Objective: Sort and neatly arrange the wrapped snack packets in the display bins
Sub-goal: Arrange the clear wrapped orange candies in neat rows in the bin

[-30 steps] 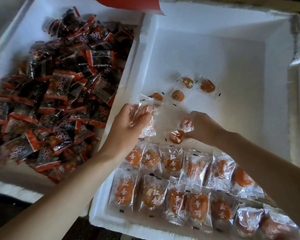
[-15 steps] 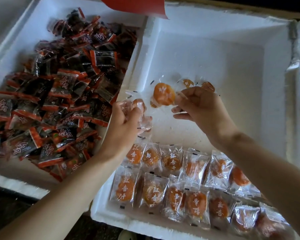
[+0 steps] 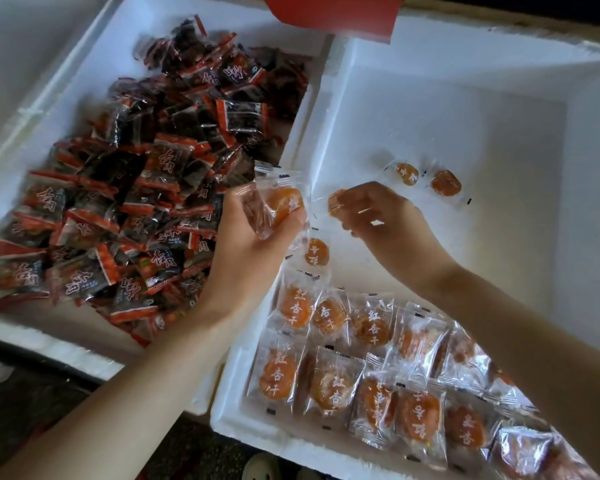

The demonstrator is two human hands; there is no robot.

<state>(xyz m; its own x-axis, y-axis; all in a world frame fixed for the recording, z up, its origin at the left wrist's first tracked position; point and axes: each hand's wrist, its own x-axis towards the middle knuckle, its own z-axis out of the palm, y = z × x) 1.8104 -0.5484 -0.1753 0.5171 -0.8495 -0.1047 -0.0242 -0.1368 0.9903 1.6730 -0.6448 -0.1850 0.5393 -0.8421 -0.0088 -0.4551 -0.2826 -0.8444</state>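
Packets of dried apricot (image 3: 371, 327) lie in two neat rows along the near edge of the right foam bin (image 3: 499, 81), as before. The left hand (image 3: 253, 251) grips a bundle of clear packets (image 3: 281, 206) above the wall between the bins. A plump orange one now fronts that bundle, and the right hand (image 3: 392, 226) no longer holds a packet up as it did half a second ago. It has dropped toward the bin floor, fingers curled at a loose packet (image 3: 336, 201); whether it pinches that one I cannot tell. A second loose packet (image 3: 316, 251) lies just below the bundle, and a pair of packets (image 3: 445, 182) sits farther back. Dark red-edged packets (image 3: 125, 216) heap in the left foam bin (image 3: 49, 109).
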